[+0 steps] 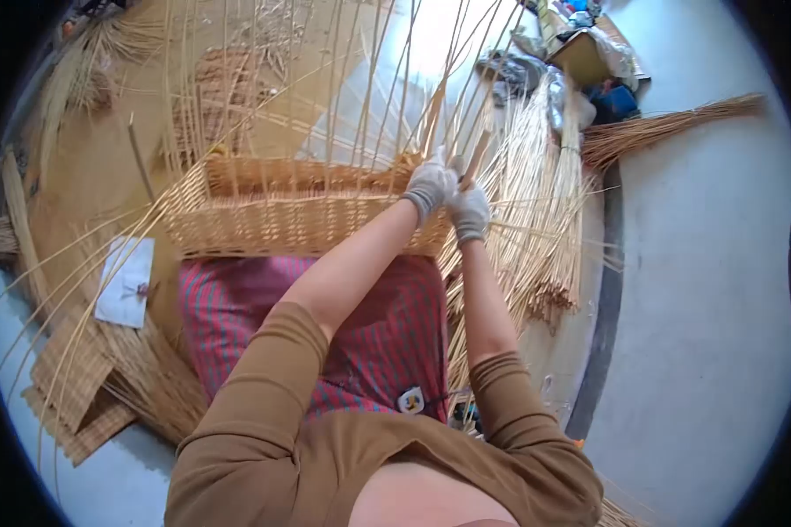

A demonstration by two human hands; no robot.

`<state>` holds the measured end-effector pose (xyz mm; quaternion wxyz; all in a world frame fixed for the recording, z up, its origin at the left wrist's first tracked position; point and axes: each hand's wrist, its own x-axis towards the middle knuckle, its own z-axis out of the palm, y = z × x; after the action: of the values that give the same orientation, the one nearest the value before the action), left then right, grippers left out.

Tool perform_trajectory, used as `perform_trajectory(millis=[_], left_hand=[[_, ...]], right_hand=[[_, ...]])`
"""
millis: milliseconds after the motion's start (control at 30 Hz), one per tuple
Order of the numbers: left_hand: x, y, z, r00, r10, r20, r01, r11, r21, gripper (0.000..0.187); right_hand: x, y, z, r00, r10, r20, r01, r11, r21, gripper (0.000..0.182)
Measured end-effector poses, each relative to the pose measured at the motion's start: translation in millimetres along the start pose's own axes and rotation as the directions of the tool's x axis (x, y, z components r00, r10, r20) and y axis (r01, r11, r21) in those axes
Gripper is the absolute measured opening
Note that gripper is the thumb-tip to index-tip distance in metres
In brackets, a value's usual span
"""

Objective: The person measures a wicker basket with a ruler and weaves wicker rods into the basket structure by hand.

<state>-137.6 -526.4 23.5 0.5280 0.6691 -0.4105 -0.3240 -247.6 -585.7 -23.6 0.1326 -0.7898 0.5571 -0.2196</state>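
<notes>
A partly woven rectangular wicker basket (272, 221) rests before me over a striped red-purple cloth (325, 299) on my lap. Long pale stakes (369, 83) rise from its rim, and loose ends fan out to the left. Both hands wear light gloves with grey cuffs. My left hand (432, 182) is closed at the basket's right corner, among the stakes; its exact grip is partly hidden. Just right of it, my right hand (470, 209) is wrapped round a short wooden stick (476, 156) that points up.
Bundles of pale rods (536, 167) lie right of the basket, beside a bundle of brown rods (668, 127). Bags and a box (580, 57) are at the upper right. At left lie a white sheet (125, 281), woven mats (75, 378) and more rods (163, 369).
</notes>
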Motion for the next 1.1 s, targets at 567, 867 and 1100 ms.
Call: perform_trajectory(millis=[567, 867, 1100], left_hand=[[19, -34, 59, 0.961, -0.072, -0.266, -0.088, 0.834, -0.544, 0.007], [61, -34, 26, 0.936, 0.281, 0.211, -0.298, 0.953, 0.056, 0.028], [-167, -79, -149, 0.993, -0.043, -0.107, -0.004, 0.916, -0.402, 0.022]], right_hand=[[-8, 13, -18, 0.957, 0.102, 0.272, -0.165, 0.961, 0.221, 0.037], [-8, 7, 2, 0.999, 0.033, -0.030, -0.031, 0.997, 0.065, 0.031], [10, 45, 35, 0.915, -0.208, -0.345, 0.102, 0.948, -0.301, 0.043]])
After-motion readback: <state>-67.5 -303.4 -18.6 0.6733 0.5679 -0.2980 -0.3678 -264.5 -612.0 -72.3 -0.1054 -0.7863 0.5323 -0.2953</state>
